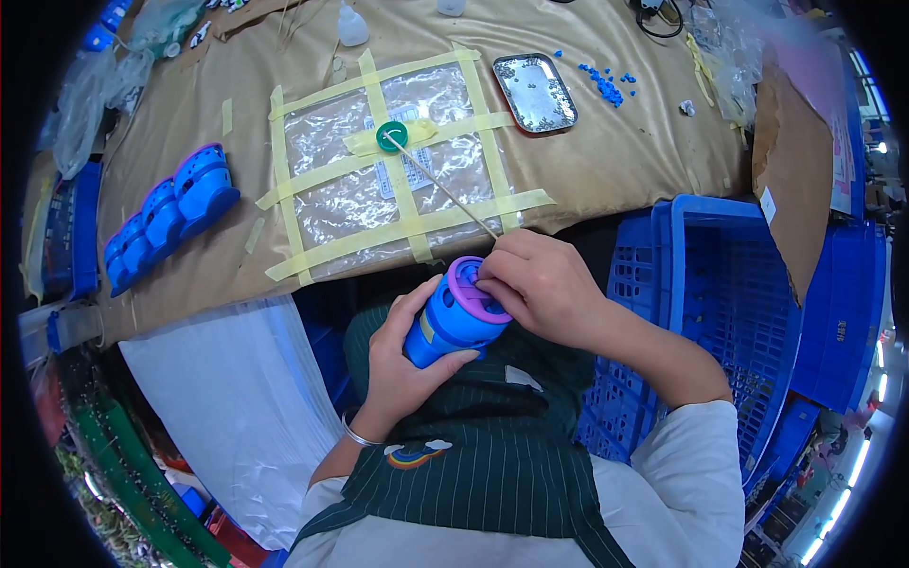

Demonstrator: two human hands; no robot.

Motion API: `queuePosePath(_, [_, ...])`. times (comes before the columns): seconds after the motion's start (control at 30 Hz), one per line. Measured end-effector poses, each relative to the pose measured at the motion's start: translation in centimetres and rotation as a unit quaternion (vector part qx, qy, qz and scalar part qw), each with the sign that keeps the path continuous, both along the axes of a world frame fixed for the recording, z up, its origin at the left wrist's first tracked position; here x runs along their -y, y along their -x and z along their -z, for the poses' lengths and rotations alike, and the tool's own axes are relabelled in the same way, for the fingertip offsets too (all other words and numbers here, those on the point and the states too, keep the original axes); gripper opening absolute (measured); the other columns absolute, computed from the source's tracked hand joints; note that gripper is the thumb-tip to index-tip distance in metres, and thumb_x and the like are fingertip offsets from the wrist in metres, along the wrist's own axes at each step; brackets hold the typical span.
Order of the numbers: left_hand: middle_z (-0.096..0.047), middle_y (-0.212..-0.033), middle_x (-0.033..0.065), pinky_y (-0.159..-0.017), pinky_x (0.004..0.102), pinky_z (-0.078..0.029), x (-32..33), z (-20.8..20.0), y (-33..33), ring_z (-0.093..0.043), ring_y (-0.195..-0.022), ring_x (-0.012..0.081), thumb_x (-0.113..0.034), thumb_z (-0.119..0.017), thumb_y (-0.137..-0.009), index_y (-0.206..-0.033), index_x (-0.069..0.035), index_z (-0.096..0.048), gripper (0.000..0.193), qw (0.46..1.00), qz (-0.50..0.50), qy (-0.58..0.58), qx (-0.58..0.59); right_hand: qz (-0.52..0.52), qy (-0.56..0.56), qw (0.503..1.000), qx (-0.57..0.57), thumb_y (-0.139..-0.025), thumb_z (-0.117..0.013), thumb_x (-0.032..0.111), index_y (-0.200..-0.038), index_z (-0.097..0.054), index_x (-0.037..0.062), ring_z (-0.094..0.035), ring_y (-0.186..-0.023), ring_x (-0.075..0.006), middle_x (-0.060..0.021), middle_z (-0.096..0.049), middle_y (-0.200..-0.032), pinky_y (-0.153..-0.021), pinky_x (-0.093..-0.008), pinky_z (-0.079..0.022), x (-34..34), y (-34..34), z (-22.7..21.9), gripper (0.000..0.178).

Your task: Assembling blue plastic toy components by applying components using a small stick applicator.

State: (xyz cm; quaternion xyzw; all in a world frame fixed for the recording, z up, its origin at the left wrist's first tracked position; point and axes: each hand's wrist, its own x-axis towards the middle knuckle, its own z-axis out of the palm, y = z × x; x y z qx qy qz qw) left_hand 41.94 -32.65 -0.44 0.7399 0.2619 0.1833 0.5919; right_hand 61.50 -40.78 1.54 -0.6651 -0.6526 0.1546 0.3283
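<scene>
Blue cylinder [428, 348] held over the lap

It tilts, the left hand [393, 355] wrapped round it; the right hand [549, 284], fingers bent together, touches its purple top [453, 284], pinching what I cannot tell. Beyond, a tan-clothed table [663, 161] bears taped clear plastic [331, 216], a green cap [391, 128] and a metal tray [533, 83]; a blue crate [675, 284] stands at right.

blue cylindrical housing [456, 327] with purple rim [454, 281] and small yellowish side patch [427, 328], tilted in the left hand [393, 366]
</scene>
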Motion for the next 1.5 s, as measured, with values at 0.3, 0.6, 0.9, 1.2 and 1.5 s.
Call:
queuePosePath(0.3, [-0.057,-0.111,0.0139,-0.091,0.0328,-0.044,0.3,0.3,0.0,-0.057,-0.103,0.023,-0.018,-0.083,-0.064,-0.128,-0.002,-0.048,0.075,0.999,-0.004,0.034,-0.003,0.003,0.055,0.998,-0.035,-0.076,-0.066,0.009,-0.078,-0.059,0.0048,-0.058,-0.07,-0.0268,-0.0095,-0.057,-0.075,-0.058,-0.0367,-0.047,0.2,-0.3,-0.1,0.008])
queuePosePath(0.6, [-0.055,-0.122,0.0139,-0.096,0.0331,-0.042,0.3,0.5,0.1,-0.054,-0.111,0.0217,-0.019,-0.083,-0.065,-0.129,-0.001,-0.046,0.076,0.996,-0.004,0.091,-0.005,0.009,0.066,0.997,-0.045,-0.077,-0.065,0.011,-0.078,-0.059,0.0047,-0.058,-0.072,-0.0286,-0.0101,-0.057,-0.075,-0.061,-0.0378,-0.047,0.4,-0.5,0.0,0.009])
queuePosePath(0.9, [-0.058,-0.112,0.0151,-0.089,0.0334,-0.045,0.2,0.2,-0.4,-0.058,-0.101,0.0241,-0.017,-0.083,-0.063,-0.127,-0.001,-0.048,0.074,1.0,0.012,0.011,-0.022,0.013,0.078,0.995,-0.058,-0.075,-0.067,0.012,-0.077,-0.059,0.005,-0.058,-0.065,-0.0265,-0.0092,-0.057,-0.072,-0.056,-0.037,-0.046,0.4,-0.5,0.1,0.01])
queuePosePath(1.2, [-0.058,-0.112,0.0155,-0.09,0.0341,-0.045,0.4,0.6,-0.4,-0.058,-0.102,0.025,-0.015,-0.082,-0.063,-0.126,-0.001,-0.049,0.073,0.999,0.024,0.003,-0.028,-0.01,0.064,0.997,0.043,-0.073,-0.066,0.01,-0.076,-0.058,0.0048,-0.057,-0.071,-0.0261,-0.0081,-0.056,-0.072,-0.058,-0.0375,-0.046,0.6,-0.2,0.8,0.009])
queuePosePath(1.5, [-0.053,-0.123,0.0134,-0.096,0.0329,-0.041,1.3,1.4,0.3,-0.052,-0.112,0.0201,-0.014,-0.081,-0.067,-0.13,0.001,-0.044,0.075,0.983,-0.01,0.183,-0.013,-0.01,0.095,0.995,-0.01,-0.072,-0.066,0.01,-0.078,-0.06,0.0043,-0.058,-0.074,-0.0278,-0.0086,-0.057,-0.075,-0.061,-0.0384,-0.047,0.5,-0.4,0.8,0.01])
